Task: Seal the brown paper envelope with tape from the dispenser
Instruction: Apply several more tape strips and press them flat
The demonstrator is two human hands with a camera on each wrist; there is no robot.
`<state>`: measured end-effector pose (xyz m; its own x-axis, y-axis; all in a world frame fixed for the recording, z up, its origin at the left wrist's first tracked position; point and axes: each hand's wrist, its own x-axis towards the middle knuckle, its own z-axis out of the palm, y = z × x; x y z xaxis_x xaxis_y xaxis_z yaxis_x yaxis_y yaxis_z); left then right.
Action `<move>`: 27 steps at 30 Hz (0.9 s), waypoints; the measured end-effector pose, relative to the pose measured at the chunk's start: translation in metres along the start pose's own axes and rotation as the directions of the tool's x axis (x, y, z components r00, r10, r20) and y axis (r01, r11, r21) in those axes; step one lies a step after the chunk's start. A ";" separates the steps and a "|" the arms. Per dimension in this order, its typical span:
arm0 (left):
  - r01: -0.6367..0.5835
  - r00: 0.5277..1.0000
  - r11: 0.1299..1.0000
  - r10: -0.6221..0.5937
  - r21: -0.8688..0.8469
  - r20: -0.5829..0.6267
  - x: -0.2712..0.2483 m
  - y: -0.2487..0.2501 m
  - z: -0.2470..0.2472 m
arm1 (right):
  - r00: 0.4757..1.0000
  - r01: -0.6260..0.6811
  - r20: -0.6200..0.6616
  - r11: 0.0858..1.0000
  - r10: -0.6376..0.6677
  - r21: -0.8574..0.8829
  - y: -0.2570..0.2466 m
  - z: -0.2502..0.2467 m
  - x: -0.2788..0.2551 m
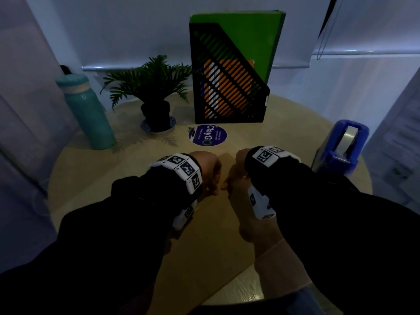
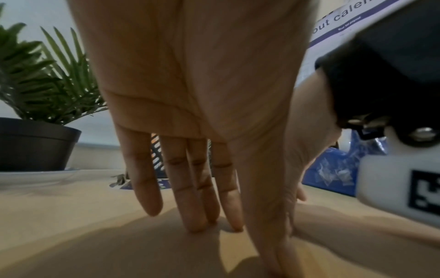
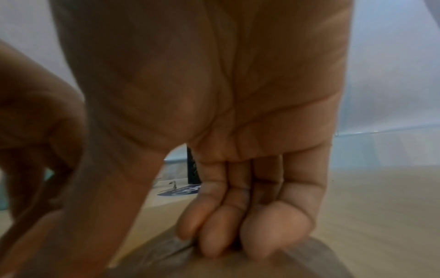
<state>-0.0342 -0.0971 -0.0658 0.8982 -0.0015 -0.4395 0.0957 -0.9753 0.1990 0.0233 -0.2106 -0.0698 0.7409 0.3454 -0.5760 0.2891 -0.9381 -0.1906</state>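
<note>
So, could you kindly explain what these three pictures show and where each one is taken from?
There is no robot here: a person wears the cameras. The head view looks down on a round table. The other two views look along each palm from the white wrist units. The left hand and right hand both press fingertips on the brown paper envelope, and neither holds anything. The blue tape dispenser sits at the right, untouched. Behind are a teal bottle, a potted plant, a black file holder and a purple ClayGo sticker.
</note>
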 end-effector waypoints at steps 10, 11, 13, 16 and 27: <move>-0.025 0.997 0.998 0.029 0.064 -0.072 -0.003 -0.003 0.004 | 0.993 -0.117 -0.005 0.990 0.117 -0.081 0.007 -0.008 0.008; -0.030 0.996 0.995 0.038 0.092 -0.078 -0.004 -0.004 0.005 | 0.995 -0.104 -0.017 0.992 0.103 -0.076 0.007 -0.007 0.006; -0.038 0.995 0.990 0.050 0.135 -0.088 -0.008 -0.006 0.006 | 0.999 -0.014 -0.042 1.000 0.014 0.001 0.011 -0.005 0.000; -0.065 0.994 0.983 0.079 0.171 -0.080 -0.013 -0.010 0.010 | 0.993 0.083 -0.086 0.994 -0.077 0.070 0.017 -0.003 -0.018; -0.066 0.998 0.909 0.062 0.412 0.023 -0.030 -0.001 0.017 | 0.975 0.183 -0.063 0.936 -0.211 -0.302 0.019 0.021 -0.061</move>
<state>-0.0688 -0.0998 -0.0680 0.8923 -0.0671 -0.4463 -0.1493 -0.9771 -0.1515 -0.0289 -0.2496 -0.0548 0.6997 0.5367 -0.4715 0.5893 -0.8068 -0.0439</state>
